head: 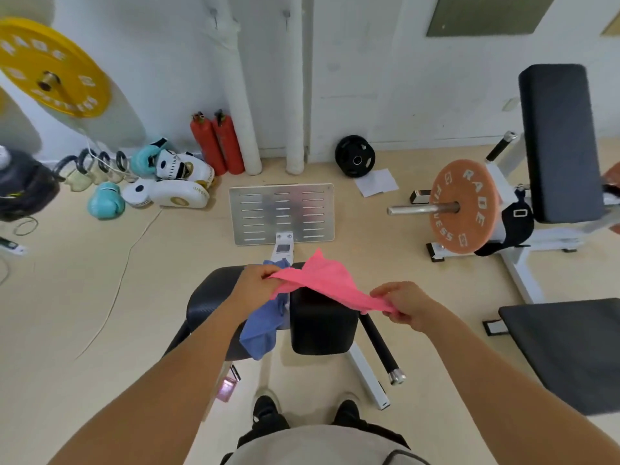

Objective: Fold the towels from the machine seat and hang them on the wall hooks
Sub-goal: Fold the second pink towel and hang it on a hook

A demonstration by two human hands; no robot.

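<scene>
- gym floor, white wall with hooks (pixel 286 14) up top
- left hand (pixel 256 286) and right hand (pixel 407 305) each pinch the pink towel (pixel 327 280) above the machine seat (pixel 322 327)
- blue towel (pixel 263 327) draped on the seat

I counted 2 towels: 1 pink towel (pixel 330 280), 1 blue towel (pixel 263 325); 2 wall hooks (pixel 214 15); 2 red extinguishers (pixel 218 142); 2 hands.

One towel (pixel 330 283) hangs above the seat (pixel 322 327) — another (pixel 263 327) lies on it, perhaps draped — footplate (pixel 281 213) behind.
</scene>
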